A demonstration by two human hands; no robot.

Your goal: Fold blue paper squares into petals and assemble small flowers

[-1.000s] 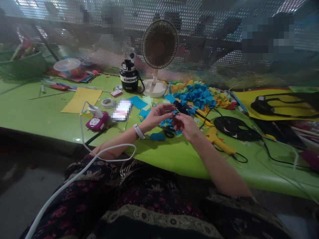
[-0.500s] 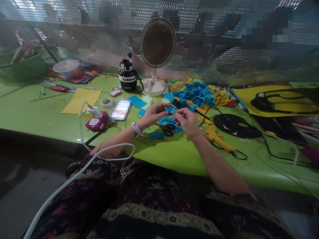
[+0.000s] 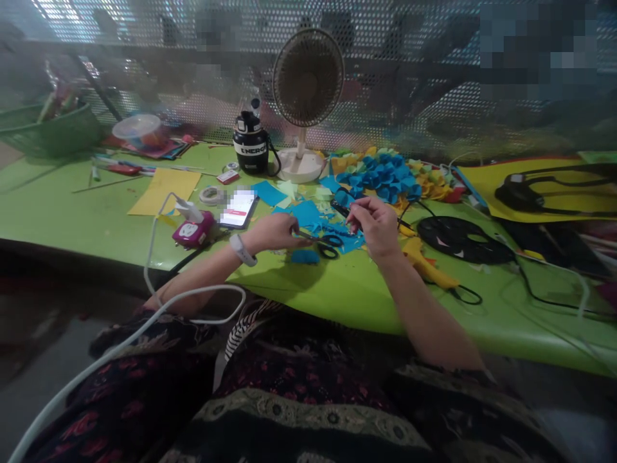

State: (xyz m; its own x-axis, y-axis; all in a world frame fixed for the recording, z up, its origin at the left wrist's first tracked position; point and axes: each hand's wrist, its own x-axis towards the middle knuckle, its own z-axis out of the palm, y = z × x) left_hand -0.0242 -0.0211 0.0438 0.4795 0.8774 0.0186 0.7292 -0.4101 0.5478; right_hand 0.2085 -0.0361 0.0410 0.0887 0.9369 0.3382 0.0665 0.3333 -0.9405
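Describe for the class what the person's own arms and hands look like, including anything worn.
The left hand and right hand are gloveless, the forearms bare. A white wristband circles the left wrist. The dark garment shows red flowers and a patterned border.

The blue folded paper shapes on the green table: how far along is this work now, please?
Done, it seems: a heap of blue folded paper shapes lies assembled. In hand: the right hand pinches a small black piece, and the left hand touches black-handled scissors. Remaining: loose blue paper scraps lie near the scissors and appear unused, so some work probably remains.
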